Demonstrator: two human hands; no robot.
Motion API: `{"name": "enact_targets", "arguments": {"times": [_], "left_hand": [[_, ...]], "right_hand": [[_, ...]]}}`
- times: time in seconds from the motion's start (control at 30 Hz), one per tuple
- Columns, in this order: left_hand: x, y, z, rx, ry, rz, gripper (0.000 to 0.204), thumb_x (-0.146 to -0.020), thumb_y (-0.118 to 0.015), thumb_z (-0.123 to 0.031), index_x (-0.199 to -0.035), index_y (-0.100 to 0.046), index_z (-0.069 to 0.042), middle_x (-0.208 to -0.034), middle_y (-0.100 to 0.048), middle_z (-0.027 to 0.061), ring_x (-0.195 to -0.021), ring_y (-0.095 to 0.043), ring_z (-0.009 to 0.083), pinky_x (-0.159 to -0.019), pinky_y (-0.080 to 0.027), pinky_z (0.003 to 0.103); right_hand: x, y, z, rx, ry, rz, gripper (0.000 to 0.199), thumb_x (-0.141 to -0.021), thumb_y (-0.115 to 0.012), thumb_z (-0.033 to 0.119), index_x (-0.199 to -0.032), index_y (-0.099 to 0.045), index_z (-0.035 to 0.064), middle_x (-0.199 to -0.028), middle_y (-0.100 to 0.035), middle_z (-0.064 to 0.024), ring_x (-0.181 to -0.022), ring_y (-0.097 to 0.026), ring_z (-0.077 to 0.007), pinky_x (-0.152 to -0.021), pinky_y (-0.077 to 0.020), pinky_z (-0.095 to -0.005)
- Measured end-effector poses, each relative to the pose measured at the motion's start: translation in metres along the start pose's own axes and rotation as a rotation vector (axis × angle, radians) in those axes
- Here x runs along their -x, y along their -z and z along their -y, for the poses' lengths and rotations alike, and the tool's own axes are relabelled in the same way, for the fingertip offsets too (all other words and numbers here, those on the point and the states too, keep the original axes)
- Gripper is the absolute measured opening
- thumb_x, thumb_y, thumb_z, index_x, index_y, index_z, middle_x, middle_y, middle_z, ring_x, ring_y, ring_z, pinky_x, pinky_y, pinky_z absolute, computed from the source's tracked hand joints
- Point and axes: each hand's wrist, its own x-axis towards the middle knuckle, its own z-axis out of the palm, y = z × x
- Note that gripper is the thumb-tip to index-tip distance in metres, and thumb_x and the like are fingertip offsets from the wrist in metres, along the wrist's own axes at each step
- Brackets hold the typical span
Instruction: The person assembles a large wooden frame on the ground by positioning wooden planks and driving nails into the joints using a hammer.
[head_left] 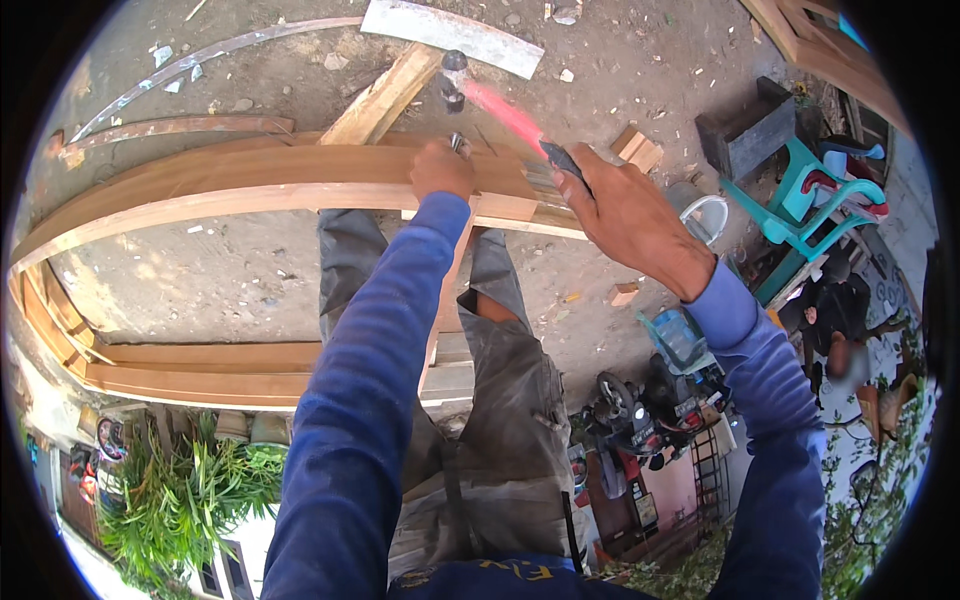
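Observation:
My right hand (635,215) grips a hammer (505,112) by the black end of its pinkish-red handle. The hammer's dark head is raised beyond my left hand (443,170), apart from the wood. That left hand is closed on top of a long brown wooden beam (250,175), near the beam's right part. A small shiny metal piece (457,143) sticks up out of its fingers; the rest is hidden in the fist, so I cannot tell its kind. The beam belongs to a wooden frame, with a second long rail (210,372) nearer to me.
A rough timber piece (385,95) props under the beam's far side. A pale board (450,38) lies on the dirt ground behind it. On the right are a white bucket (705,215), a dark box (745,125) and a turquoise chair (800,195). Another person (840,310) is at the far right.

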Motion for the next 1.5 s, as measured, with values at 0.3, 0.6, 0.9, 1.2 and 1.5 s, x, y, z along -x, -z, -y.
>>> {"name": "enact_targets", "arguments": {"times": [0.3, 0.6, 0.9, 1.2, 1.5], "left_hand": [[0.006, -0.011, 0.003, -0.040, -0.003, -0.064, 0.027, -0.092, -0.066, -0.031, -0.097, -0.074, -0.006, -0.097, -0.073, 0.0234, -0.092, -0.071, 0.0437, -0.084, -0.057, 0.052], [0.000, -0.005, 0.008, 0.046, 0.008, -0.042, 0.027, -0.091, -0.069, -0.036, -0.096, -0.074, -0.009, -0.096, -0.074, 0.0200, -0.096, -0.070, 0.0422, -0.084, -0.055, 0.053], [0.010, -0.004, -0.003, -0.008, 0.036, -0.048, 0.028, -0.090, -0.071, -0.037, -0.104, -0.076, -0.014, -0.101, -0.074, 0.0181, -0.099, -0.069, 0.0411, -0.087, -0.054, 0.049], [0.011, 0.000, 0.006, 0.016, 0.014, -0.059, 0.026, -0.090, -0.069, -0.035, -0.104, -0.076, -0.015, -0.100, -0.073, 0.0201, -0.096, -0.070, 0.0426, -0.085, -0.056, 0.051], [0.012, -0.005, 0.003, 0.078, 0.050, -0.072, 0.026, -0.091, -0.070, -0.035, -0.099, -0.077, -0.010, -0.094, -0.073, 0.0204, -0.091, -0.071, 0.0415, -0.080, -0.056, 0.049]], "right_hand": [[-0.009, 0.020, 0.015, 0.042, -0.051, 0.055, 0.038, -0.105, -0.048, 0.035, -0.110, -0.056, -0.0014, -0.080, -0.066, -0.0294, -0.079, -0.064, -0.0518, -0.074, -0.0474, -0.0590], [-0.014, 0.012, 0.001, 0.038, -0.036, 0.143, 0.037, -0.106, -0.046, 0.033, -0.115, -0.057, -0.0019, -0.084, -0.068, -0.0274, -0.083, -0.066, -0.0490, -0.077, -0.0489, -0.0572], [-0.019, 0.016, 0.000, -0.026, 0.009, 0.078, 0.039, -0.106, -0.047, 0.034, -0.116, -0.056, -0.0027, -0.081, -0.065, -0.0287, -0.081, -0.063, -0.0500, -0.075, -0.0471, -0.0571], [-0.029, 0.036, 0.021, -0.032, 0.036, 0.052, 0.041, -0.106, -0.046, 0.034, -0.117, -0.053, -0.0046, -0.080, -0.065, -0.0289, -0.082, -0.064, -0.0515, -0.075, -0.0482, -0.0580], [-0.033, 0.022, 0.005, 0.023, -0.019, 0.220, 0.044, -0.105, -0.044, 0.034, -0.118, -0.056, -0.0069, -0.095, -0.066, -0.0333, -0.086, -0.065, -0.0491, -0.077, -0.0495, -0.0557]]}}
